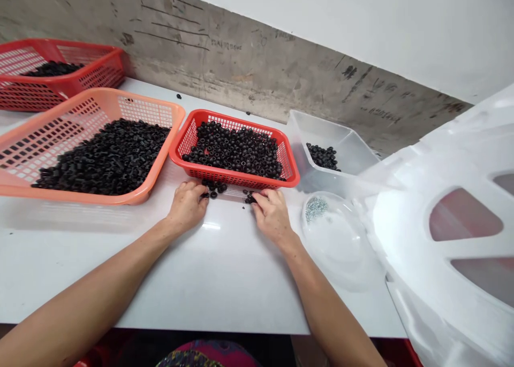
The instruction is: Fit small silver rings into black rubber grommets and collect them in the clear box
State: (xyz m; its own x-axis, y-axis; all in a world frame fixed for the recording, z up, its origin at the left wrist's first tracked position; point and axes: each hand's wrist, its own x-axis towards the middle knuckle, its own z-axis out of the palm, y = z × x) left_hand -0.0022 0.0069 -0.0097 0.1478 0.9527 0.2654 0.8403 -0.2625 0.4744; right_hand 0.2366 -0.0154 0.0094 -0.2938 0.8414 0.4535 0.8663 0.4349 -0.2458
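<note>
My left hand (188, 204) is closed at a small cluster of black ring-shaped parts (217, 186) on the white table, its fingers curled on a small black piece. My right hand (272, 213) pinches at another little group of black parts (248, 196); what exactly lies between its fingertips is mostly hidden. Just beyond both hands stands a red basket (236, 175) heaped with black ring-shaped parts (236, 147). To the left, an orange basket (136, 197) holds a pile of small black pieces (116, 153) of another shape.
A clear plastic bin (353, 147) with some black rings stands right of the red basket. Before it lies a clear round dish (341, 238) with tiny shiny bits. A large white plastic object (405, 217) fills the right side. Another red basket (100, 70) sits back left, near the wall.
</note>
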